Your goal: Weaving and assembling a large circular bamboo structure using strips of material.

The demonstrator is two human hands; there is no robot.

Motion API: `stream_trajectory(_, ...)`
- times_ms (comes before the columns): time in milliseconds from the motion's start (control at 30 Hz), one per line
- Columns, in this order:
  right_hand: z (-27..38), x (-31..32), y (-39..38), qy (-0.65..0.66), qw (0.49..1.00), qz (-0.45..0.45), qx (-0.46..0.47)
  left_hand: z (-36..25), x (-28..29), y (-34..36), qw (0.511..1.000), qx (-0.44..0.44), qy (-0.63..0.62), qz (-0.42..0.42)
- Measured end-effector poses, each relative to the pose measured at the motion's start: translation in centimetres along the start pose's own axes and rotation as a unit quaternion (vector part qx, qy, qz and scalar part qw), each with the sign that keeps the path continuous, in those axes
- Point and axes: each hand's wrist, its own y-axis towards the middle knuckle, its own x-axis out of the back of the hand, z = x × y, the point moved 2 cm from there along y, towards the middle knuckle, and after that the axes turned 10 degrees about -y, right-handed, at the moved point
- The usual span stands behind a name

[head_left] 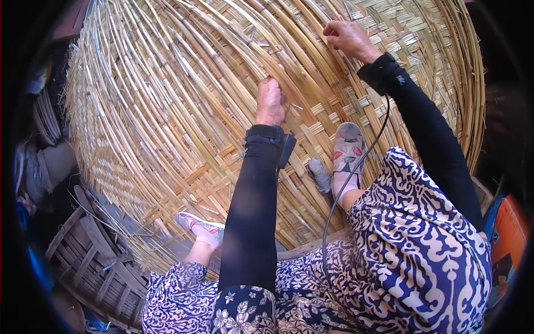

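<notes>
My left hand [271, 101] is closed and rests low over the middle of a large woven mat [211, 150] of pale split-cane strips. Its fingers are turned away, so whatever it grips is hidden. Long loose strips [161, 78] run side by side past this hand toward the far edge. Farther off and to the right, my right hand [350, 40] is held with curled fingers just over the weave. Anything pinched there is too small to make out. Both forearms wear black sleeves.
My patterned shoes [348, 146] stand on the mat. Beside the right one lies a grey bundle [319, 174]. A dark cable [356, 162] hangs from my right wrist to my lap. Slatted wooden pieces [100, 273] lie at lower left, an orange item [507, 225] at right.
</notes>
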Motion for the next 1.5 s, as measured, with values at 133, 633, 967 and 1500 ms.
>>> stream_trajectory(133,2.9,-1.4,0.6,-0.186,0.981,-0.046,-0.028,-0.4,-0.9,-0.9,0.996,-0.044,-0.067,0.029)
stream_trajectory(633,2.5,0.5,1.7,0.411,0.872,0.256,-0.073,-1.0,-1.4,-0.7,0.987,0.072,-0.125,0.069)
stream_trajectory(967,4.6,0.9,0.7,0.752,0.643,0.144,0.012,-5.5,-0.7,-0.8,0.914,0.17,0.317,0.188)
stream_trajectory(1500,-1.3,2.7,-2.4,-0.263,0.935,-0.052,0.233,-2.7,-0.4,-1.8,0.996,0.029,0.067,0.058)
